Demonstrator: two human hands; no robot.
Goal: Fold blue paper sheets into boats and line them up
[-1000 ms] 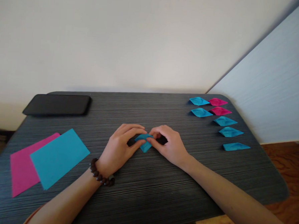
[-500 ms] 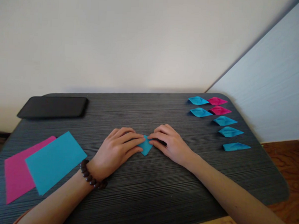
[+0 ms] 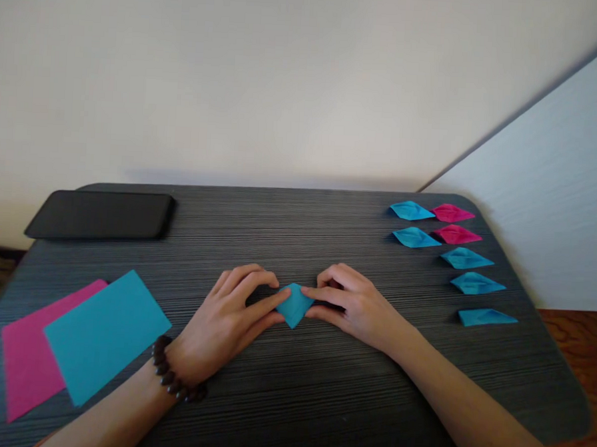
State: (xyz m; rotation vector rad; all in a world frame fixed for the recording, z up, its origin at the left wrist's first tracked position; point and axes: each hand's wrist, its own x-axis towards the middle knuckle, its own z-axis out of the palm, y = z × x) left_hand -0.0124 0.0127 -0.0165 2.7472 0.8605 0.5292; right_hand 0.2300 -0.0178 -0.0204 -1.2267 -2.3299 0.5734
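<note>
A small folded blue paper [image 3: 295, 306], diamond-shaped from above, is at the middle of the dark table. My left hand [image 3: 237, 307], with a dark bead bracelet [image 3: 169, 371] at its wrist, pinches the left corner between thumb and index finger. On the opposite side my right hand [image 3: 352, 302] has the right corner between its thumb and index finger. The other fingers of both hands are bent and raised off the paper. Fingertips cover the diamond's side corners.
Blue and pink folded paper boats stand at the right, among them a blue boat [image 3: 478, 283] and a pink boat [image 3: 457, 234]. A blue sheet [image 3: 107, 337] overlaps a pink sheet [image 3: 28, 363] at the left. Behind them lies a black tray-like object [image 3: 101, 214]. A wall rises beyond the table [image 3: 279, 209].
Both hands show more of the diamond, with the fingers spread farther apart and the left middle finger lifted off it. The whole view has shifted slightly.
</note>
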